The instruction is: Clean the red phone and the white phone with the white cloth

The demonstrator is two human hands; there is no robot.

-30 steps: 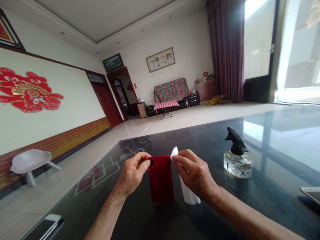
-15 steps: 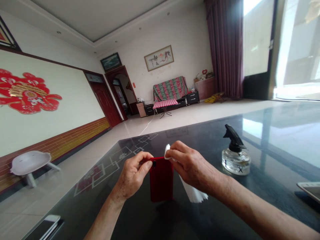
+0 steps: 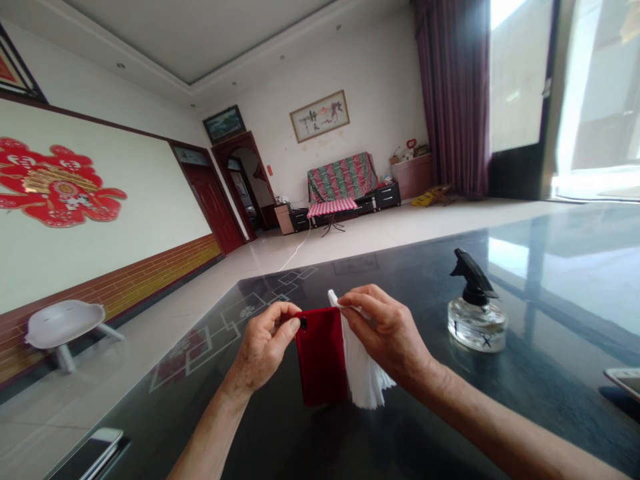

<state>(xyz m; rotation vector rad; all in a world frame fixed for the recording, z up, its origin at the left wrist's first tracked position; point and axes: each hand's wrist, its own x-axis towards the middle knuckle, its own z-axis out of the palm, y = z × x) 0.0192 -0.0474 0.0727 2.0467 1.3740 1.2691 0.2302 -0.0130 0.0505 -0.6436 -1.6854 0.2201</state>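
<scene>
Red phone point(image 3: 321, 357), glossy back upright, left hand point(image 3: 263, 350) pinching its top corner, right hand point(image 3: 387, 333) gripping white tissue point(image 3: 363, 373) alongside.

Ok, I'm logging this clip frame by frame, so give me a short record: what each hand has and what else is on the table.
left hand: pinches the top left corner of the red phone, held upright, back to the camera
right hand: grips a white tissue against the phone's right edge
table: dark, glossy
spray bottle: clear, black trigger, standing right of the hands
second phone: near left table edge
third phone: right edge, partly cut off
</scene>
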